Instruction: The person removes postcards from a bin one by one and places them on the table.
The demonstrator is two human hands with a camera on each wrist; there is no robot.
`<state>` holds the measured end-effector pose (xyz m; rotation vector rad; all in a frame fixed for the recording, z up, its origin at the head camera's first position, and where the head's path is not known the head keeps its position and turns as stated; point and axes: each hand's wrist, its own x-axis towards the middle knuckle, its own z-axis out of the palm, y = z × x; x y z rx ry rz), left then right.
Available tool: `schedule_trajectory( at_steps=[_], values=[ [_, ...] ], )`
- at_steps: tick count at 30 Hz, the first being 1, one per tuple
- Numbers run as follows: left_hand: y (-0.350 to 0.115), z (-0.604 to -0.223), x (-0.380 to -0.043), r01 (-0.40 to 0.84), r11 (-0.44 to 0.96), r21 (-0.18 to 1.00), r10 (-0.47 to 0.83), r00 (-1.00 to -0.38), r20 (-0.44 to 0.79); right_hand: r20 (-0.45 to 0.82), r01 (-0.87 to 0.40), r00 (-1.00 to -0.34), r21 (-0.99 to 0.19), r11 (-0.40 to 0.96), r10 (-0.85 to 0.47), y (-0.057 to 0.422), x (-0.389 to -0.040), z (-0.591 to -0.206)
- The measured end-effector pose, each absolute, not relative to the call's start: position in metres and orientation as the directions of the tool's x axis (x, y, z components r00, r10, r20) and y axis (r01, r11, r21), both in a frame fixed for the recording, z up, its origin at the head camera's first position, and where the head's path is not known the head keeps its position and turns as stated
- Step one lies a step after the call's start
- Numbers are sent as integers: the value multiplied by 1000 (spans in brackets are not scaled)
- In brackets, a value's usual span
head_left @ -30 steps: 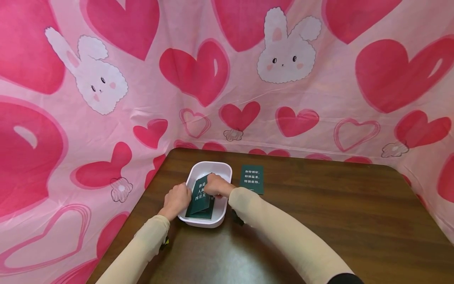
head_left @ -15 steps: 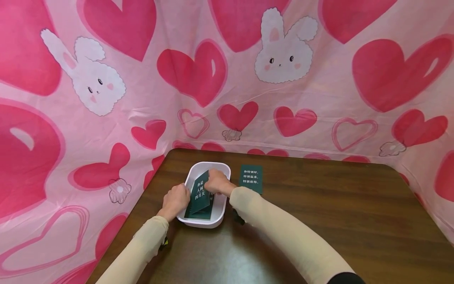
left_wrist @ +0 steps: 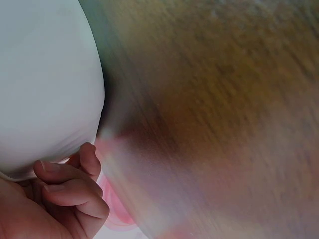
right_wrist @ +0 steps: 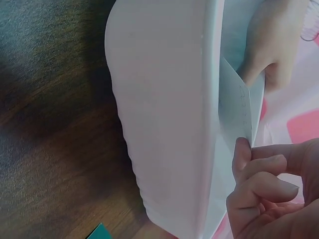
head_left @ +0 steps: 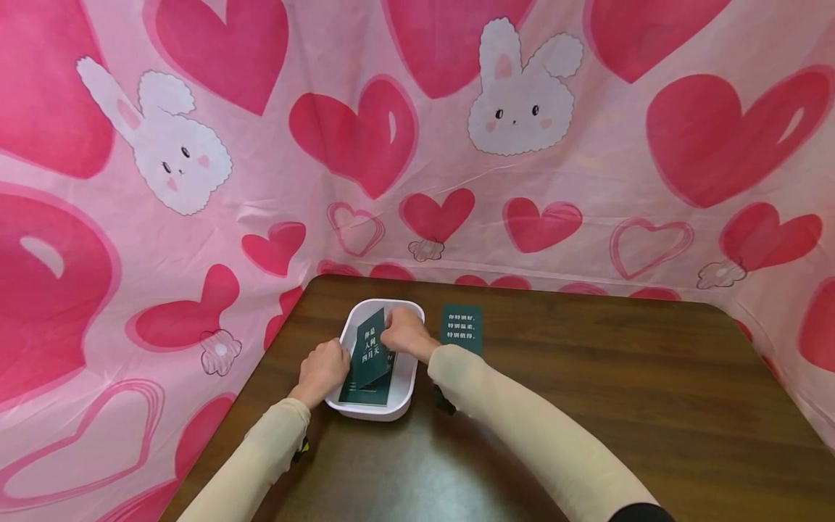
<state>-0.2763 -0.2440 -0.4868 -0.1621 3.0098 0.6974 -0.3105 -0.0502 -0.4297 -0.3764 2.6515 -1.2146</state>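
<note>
A white plastic tray (head_left: 373, 415) stands on the table with dark green printed cards in it. My left hand (head_left: 325, 368) grips its left rim; in the left wrist view the fingers (left_wrist: 75, 191) curl against the tray's side (left_wrist: 45, 89). With thumb and fingertip, my right hand (head_left: 406, 332) pinches the edge of one card (head_left: 370, 351), which is tilted up inside the tray. The right wrist view shows the pinch on that card's pale back (right_wrist: 235, 107). Beneath it lies another green card (head_left: 365, 396), partly covered.
A further green card (head_left: 462, 326) with white characters lies flat to the right of the tray, its lower part hidden by the right sleeve. The brown wooden table (head_left: 587, 384) extends to the right. A pink heart-and-rabbit cloth (head_left: 443, 167) hangs behind and at the sides.
The pinched card has tilted up further, uncovering more of the card beneath. My right hand has shifted slightly up and to the right; my left hand still grips the rim.
</note>
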Motion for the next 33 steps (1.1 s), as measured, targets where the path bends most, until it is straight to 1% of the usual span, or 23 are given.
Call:
schedule_trajectory(
  at_steps=[5, 17, 26, 33],
  values=[
    [-243, -486, -276, -114, 893, 436, -93, -993, -69, -47, -162, -953, -756, 634, -299, -46, -312, -429],
    [-243, -486, -276, -118, 900, 421, -94, -993, -77, -35, -117, -974, -772, 625, -225, -36, -314, -428],
    [-244, -487, -276, -112, 903, 414, -90, -993, -71, 19, -131, -983, -767, 628, -181, -26, -321, -423],
    [-245, -487, -276, -114, 900, 421, -90, -993, -76, 31, -120, -988, -771, 625, -152, -13, -324, -418]
  ],
)
